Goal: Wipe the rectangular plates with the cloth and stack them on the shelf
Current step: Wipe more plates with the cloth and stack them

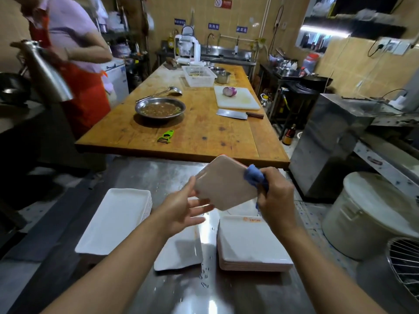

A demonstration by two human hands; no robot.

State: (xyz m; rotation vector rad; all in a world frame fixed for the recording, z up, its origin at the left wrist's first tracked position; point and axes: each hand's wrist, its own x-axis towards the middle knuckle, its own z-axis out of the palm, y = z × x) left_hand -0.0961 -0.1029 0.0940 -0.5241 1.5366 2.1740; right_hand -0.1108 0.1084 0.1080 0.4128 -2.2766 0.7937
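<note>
**Plate mid-wipe, stacks on both sides**

A left stack (115, 220) sits on the steel counter (158, 175), likely wiped. The left hand (181, 209), fingers spread, steadies the raised plate (223, 182). The right hand (275, 196) grips the cloth (255, 175) against its edge. A single plate (179, 252) and a right stack (251, 243), bearing an unreadable orange mark, wait below. No shelf is visible.

Right hand (275, 196) hides plate (223, 182) corner; cloth (256, 175) mostly covered.
</note>
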